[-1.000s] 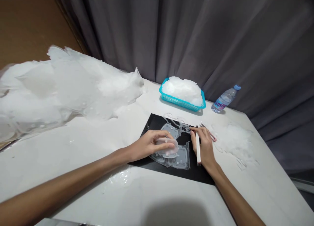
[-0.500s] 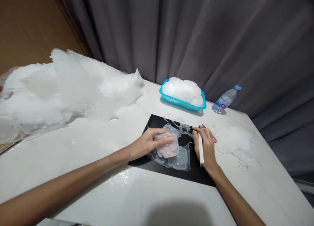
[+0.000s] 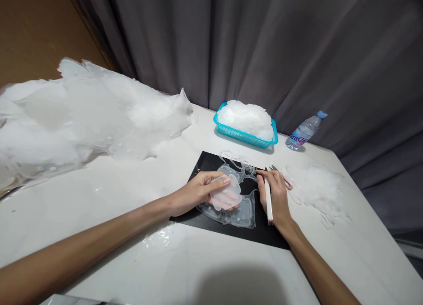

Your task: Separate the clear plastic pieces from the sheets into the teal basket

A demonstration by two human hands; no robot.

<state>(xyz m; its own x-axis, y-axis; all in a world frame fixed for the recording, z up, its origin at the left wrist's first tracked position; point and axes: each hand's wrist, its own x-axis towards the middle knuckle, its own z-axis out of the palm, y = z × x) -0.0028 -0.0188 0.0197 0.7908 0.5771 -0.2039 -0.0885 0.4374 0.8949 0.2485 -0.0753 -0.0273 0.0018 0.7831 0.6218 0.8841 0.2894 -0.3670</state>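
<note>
My left hand [image 3: 206, 191] pinches a thin translucent silicone piece [image 3: 227, 194] with rounded corners, thumb on top and fingers showing through from below. It is held just above a black mat [image 3: 271, 236]. Under it on the mat lies a larger translucent sheet [image 3: 243, 211] with moulded rounded shapes and small dots. Thin curled offcuts [image 3: 246, 169] gather at the mat's upper edge. My right hand [image 3: 275, 192] rests at the mat's right side, closed around a slim white craft knife [image 3: 268, 202]; its tip is small and hard to make out.
A large pile of translucent white sheets [image 3: 99, 115] covers the table's left. Behind the mat stands a turquoise basket [image 3: 244, 137] heaped with white pieces, beside a water bottle [image 3: 306, 131]. Scissors [image 3: 287, 181] and a heap of clear scraps [image 3: 319, 188] lie to the right.
My left hand has tilted the silicone piece slightly, and fingertips now show below its lower edge. My right hand stays nearly still with the knife. The view has shifted a little.
</note>
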